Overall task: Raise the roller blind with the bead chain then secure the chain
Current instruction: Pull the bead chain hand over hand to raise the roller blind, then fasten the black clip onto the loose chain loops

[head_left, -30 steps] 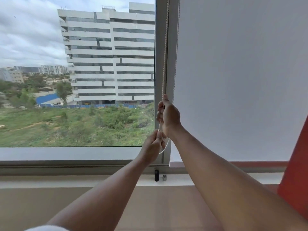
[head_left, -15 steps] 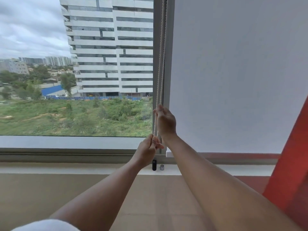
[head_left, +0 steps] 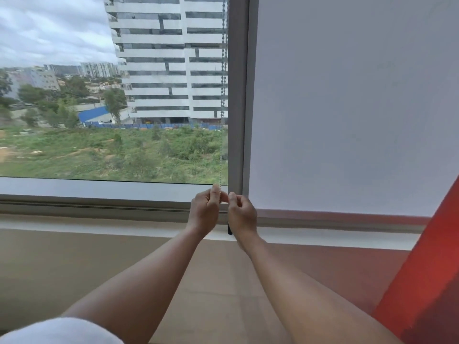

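At the window (head_left: 111,189), left hand (head_left: 206,209) pinches bead chain (head_left: 221,160).

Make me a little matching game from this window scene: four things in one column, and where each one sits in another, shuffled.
Things
1. white bead chain
2. pale grey roller blind
3. small black cylinder
4. red panel

Places
A. on the sill, between the wrists
B. lower right corner of the view
C. covering the right-hand pane
D. hanging left of the grey frame post, pinched by the left hand with the right hand close beside

Pairs: 1-D, 2-C, 3-A, 4-B
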Demonstrator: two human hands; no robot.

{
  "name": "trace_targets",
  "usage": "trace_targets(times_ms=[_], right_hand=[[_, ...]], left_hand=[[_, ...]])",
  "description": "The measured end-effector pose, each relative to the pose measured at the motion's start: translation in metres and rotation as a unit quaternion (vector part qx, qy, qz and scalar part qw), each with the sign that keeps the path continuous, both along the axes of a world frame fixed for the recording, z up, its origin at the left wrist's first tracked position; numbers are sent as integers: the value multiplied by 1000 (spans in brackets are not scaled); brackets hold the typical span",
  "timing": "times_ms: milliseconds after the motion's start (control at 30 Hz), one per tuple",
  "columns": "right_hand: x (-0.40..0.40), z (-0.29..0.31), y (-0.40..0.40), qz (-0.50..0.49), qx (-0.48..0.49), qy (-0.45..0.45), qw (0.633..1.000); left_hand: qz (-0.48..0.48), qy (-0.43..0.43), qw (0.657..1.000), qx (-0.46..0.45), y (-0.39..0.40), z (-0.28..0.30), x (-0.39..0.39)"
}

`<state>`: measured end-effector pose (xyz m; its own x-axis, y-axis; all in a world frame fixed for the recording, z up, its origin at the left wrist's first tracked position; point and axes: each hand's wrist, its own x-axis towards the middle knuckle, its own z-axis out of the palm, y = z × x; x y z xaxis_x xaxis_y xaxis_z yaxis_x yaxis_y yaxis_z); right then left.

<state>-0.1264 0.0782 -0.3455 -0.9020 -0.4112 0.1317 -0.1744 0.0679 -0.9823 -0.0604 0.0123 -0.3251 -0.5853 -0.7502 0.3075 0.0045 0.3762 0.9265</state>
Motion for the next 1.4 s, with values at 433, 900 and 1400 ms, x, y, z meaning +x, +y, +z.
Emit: trace_targets(times_ms=[433,900,1400], right_hand=[[-16,-63,-38,21,66,-82,994],[-62,-110,-92,-72,224,-118,965],[-81,-137,-106,-66,313,-63,945]], left_hand=[[7,40,999,-1,-41,-29,-26],[-9,120,991,56,-77,-49,-54],[-41,144,987,52,-85,-52,-70]])
